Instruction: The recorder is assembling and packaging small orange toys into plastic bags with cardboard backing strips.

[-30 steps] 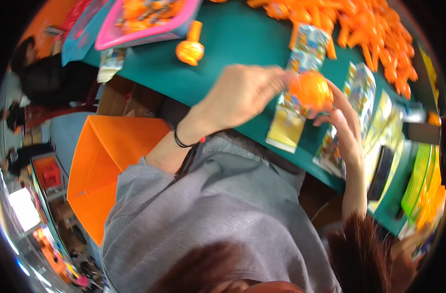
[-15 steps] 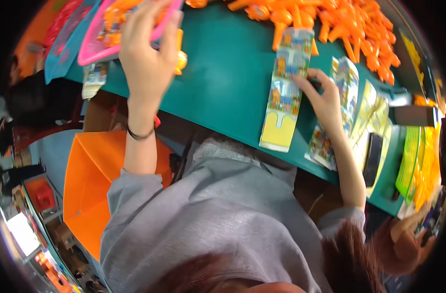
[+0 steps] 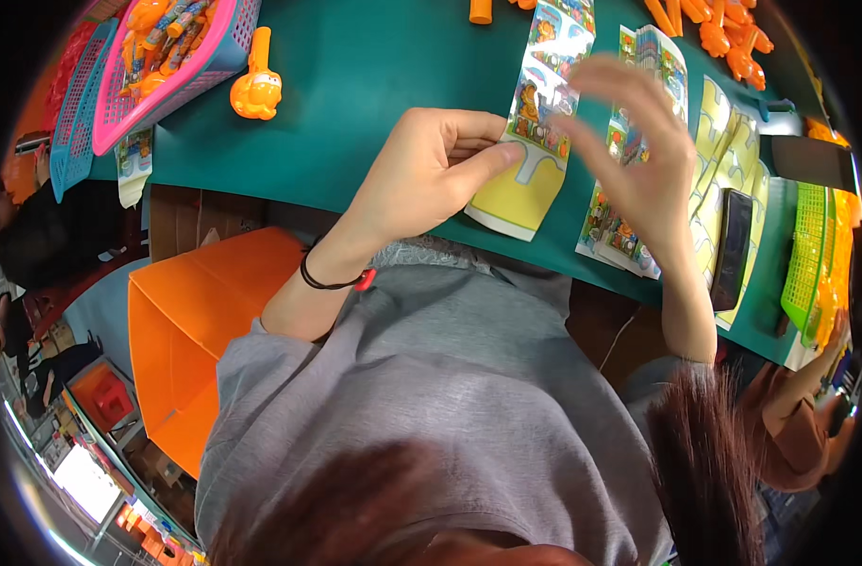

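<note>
- The step in hand seems to be work at the sticker strip [image 3: 536, 132], which lies on the bench [image 3: 355, 75].
- The left hand [image 3: 431, 174] pinches the strip's edge; the right hand [image 3: 646, 165] — parted fingers, blurred — is over it.
- The next move probably calls for a precise right pinch.
- The pink basket [image 3: 115, 102] contains orange pieces [image 3: 171, 42], many with printed wrapping.
</note>
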`<control>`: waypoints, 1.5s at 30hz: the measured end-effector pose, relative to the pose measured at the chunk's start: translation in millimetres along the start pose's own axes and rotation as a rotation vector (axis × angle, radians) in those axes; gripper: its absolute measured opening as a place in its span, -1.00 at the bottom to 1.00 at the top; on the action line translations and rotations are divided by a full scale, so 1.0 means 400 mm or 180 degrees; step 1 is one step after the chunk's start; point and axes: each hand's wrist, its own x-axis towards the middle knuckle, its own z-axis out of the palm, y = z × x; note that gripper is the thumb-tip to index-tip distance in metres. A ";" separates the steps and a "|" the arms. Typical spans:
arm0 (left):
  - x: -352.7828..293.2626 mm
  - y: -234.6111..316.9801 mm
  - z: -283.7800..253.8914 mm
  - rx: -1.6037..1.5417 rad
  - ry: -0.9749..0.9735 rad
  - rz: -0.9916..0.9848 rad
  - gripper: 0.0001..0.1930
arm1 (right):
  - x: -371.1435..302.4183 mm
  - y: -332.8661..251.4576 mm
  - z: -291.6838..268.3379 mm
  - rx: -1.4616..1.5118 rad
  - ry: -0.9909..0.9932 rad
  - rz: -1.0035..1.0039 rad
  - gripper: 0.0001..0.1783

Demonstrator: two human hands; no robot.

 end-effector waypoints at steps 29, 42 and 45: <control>-0.010 -0.033 0.007 0.0759 -0.0294 0.0103 -0.84 | -0.029 -0.026 0.016 0.0977 -0.0471 0.1196 -0.86; 0.003 -0.051 0.050 0.2059 -0.0363 0.1461 -0.85 | -0.008 0.071 -0.027 0.1068 -0.1084 0.1940 -0.84; 0.000 -0.039 0.043 0.1933 -0.0437 0.1231 -0.84 | -0.002 0.102 -0.079 0.1309 -0.0160 0.1697 -0.82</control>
